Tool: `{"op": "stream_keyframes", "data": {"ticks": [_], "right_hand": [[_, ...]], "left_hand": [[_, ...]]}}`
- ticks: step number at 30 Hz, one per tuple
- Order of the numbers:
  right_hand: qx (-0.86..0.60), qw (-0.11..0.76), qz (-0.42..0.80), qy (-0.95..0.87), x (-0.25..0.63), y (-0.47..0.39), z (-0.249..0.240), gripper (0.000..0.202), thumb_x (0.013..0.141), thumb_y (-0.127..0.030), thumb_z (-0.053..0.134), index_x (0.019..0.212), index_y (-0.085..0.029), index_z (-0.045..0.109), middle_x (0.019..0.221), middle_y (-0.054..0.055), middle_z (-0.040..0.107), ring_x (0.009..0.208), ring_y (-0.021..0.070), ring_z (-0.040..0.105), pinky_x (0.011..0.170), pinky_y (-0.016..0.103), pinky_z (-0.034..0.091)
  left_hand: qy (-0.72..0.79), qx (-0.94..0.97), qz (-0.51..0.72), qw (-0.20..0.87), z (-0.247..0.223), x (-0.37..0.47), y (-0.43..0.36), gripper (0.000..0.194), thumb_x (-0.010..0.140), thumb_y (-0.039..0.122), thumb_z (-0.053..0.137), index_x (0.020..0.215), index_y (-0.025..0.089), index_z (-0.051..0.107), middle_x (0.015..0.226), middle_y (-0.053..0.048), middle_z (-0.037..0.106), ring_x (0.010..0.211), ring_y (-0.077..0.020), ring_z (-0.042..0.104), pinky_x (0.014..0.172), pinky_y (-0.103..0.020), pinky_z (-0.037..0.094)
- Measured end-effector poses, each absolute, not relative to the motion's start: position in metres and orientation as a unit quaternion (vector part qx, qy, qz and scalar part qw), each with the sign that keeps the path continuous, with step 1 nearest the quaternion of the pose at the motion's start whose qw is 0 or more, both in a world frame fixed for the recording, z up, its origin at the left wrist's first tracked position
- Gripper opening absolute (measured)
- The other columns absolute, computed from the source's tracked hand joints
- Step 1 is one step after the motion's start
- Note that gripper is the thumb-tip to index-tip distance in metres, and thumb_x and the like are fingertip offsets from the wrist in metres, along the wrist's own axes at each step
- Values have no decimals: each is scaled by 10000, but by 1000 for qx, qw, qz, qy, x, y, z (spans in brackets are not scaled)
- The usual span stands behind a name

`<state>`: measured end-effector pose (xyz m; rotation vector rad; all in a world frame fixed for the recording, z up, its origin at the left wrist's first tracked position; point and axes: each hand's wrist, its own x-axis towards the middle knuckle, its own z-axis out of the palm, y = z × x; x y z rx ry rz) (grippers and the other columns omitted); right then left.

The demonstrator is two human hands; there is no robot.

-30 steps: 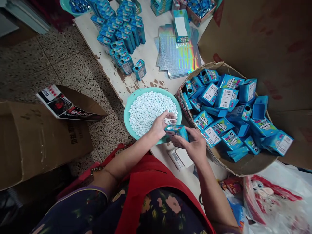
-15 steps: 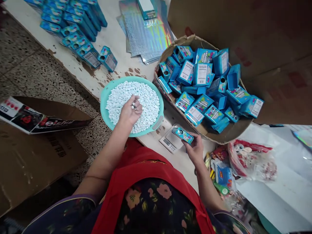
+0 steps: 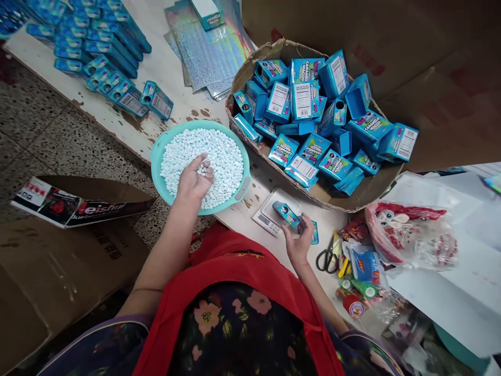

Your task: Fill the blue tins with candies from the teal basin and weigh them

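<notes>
My left hand [image 3: 194,180] is over a turquoise basin [image 3: 156,167] filled with small white candies [image 3: 223,162]. Its palm is turned up and its fingers curl around a few of the candies. A small blue candy box [image 3: 287,213] with a round hole in its top stands on a white digital scale [image 3: 267,222]. My right hand [image 3: 300,243] is just beside this box, thumb and fingers apart, holding nothing that I can see. Behind the right fingers, part of another blue piece [image 3: 315,233] lies on the table.
A cardboard carton [image 3: 336,201] of blue boxes stands beyond the scale. Rows of boxes [image 3: 113,47] and holographic sheets [image 3: 211,57] occupy the far left. Scissors [image 3: 327,260] and plastic-wrapped items [image 3: 415,235] lie at right. An open carton [image 3: 78,250] is at lower left.
The blue box has gone from my right hand's grip to standing on the scale, and that hand has opened and drawn back. My left hand stays over the basin. The view has shifted.
</notes>
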<state>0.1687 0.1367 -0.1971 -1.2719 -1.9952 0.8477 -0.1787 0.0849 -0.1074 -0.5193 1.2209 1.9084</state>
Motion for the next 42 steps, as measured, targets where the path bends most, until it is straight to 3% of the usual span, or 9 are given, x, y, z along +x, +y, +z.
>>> {"op": "stream_keyframes", "data": {"ticks": [6, 9, 13, 19, 24, 30, 34, 37, 42], "right_hand": [[-484, 335, 281, -758, 184, 132, -183, 433, 836, -354, 672, 1194, -199, 485, 1216, 149, 550, 1165, 268, 536, 898, 479, 520], [-489, 340, 273, -755, 186, 135, -183, 396, 834, -358, 672, 1158, -195, 512, 1171, 141, 582, 1115, 258, 560, 889, 486, 526], [-486, 334, 296, -751, 187, 137, -189, 372, 846, -360, 652, 1151, -193, 520, 1164, 137, 584, 1093, 246, 569, 848, 457, 548], [-491, 323, 323, -742, 182, 137, -195, 395, 833, -380, 666, 1145, -192, 513, 1162, 129, 562, 1104, 243, 557, 836, 432, 554], [-518, 290, 358, -721, 168, 146, -206, 509, 778, -425, 707, 1173, -171, 511, 1176, 137, 569, 1103, 249, 562, 873, 419, 518], [-481, 293, 370, -739, 138, 169, -170, 364, 761, -437, 721, 999, -184, 612, 936, 42, 634, 879, 194, 605, 827, 383, 505], [-395, 300, 327, -805, 112, 175, -110, 335, 746, -400, 761, 1000, -208, 655, 906, 42, 640, 833, 196, 602, 768, 361, 503], [-361, 260, 347, -826, 95, 175, -93, 318, 754, -415, 757, 987, -213, 678, 850, 29, 644, 774, 187, 610, 725, 342, 505], [-367, 193, 385, -825, 84, 176, -103, 338, 761, -463, 741, 983, -214, 693, 830, 17, 641, 753, 179, 614, 701, 321, 499]], "left_hand": [[488, -195, 740, 420, -99, -178, 87, 153, 958, 253, 492, 838, 175, 546, 471, 85, 367, 339, -43, 353, 343, -141, 276], [494, -199, 744, 404, -100, -175, 89, 221, 968, 280, 466, 797, 166, 546, 507, 51, 436, 376, -46, 409, 365, -140, 331], [506, -194, 747, 385, -103, -173, 91, 140, 915, 151, 518, 786, 156, 573, 647, -2, 548, 501, -48, 528, 450, -122, 425], [519, -166, 740, 395, -105, -172, 88, 27, 846, 131, 605, 847, 141, 630, 681, -10, 549, 546, -59, 543, 492, -140, 456], [513, -134, 738, 418, -110, -159, 90, 59, 839, 130, 592, 828, 119, 649, 673, -19, 543, 565, -60, 536, 513, -145, 455], [526, -102, 687, 491, -115, -120, 107, 146, 827, 245, 634, 766, 115, 658, 683, -33, 571, 566, -78, 538, 505, -179, 430], [489, -93, 668, 553, -113, -94, 121, 342, 836, 443, 626, 739, 118, 675, 672, -45, 594, 554, -84, 527, 519, -199, 418], [483, -101, 649, 579, -115, -80, 128, 495, 818, 588, 585, 695, 118, 681, 655, -57, 599, 534, -96, 521, 504, -217, 404], [488, -119, 652, 568, -129, -72, 127, 447, 756, 559, 674, 611, 137, 642, 612, -48, 590, 546, -124, 537, 549, -255, 436]]}}
